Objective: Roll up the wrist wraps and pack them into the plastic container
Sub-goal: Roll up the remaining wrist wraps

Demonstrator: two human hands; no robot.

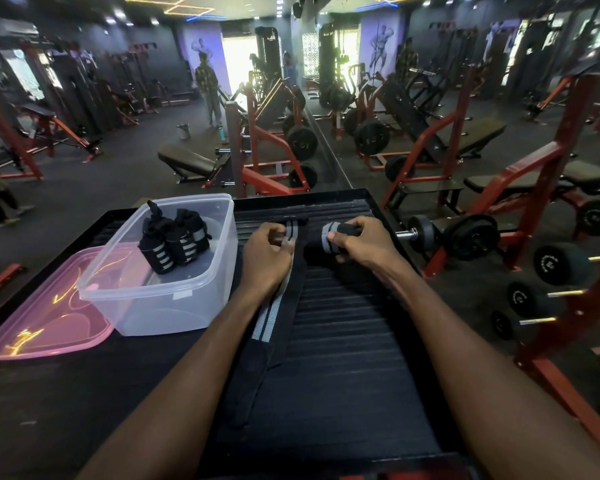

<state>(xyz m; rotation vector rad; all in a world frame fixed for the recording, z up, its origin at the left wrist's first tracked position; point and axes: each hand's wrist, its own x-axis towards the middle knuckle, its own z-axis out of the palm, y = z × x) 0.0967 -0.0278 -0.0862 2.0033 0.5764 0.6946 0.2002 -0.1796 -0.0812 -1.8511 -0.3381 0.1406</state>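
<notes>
A clear plastic container (194,299) stands on the left of the black ribbed surface (354,358). Two rolled wrist wraps (174,242), black with grey stripes, lie inside it. An unrolled black wrap with grey stripes (272,313) stretches along the surface toward me. My left hand (265,259) pinches its far end. My right hand (364,242) grips a rolled wrap (326,242) just to the right of that end, held low over the surface.
A pink lid (45,323) lies flat left of the container. Dumbbells (465,235) and a red rack (568,299) stand close on the right. Benches, weight machines and a standing person (208,88) fill the gym floor beyond the surface's far edge.
</notes>
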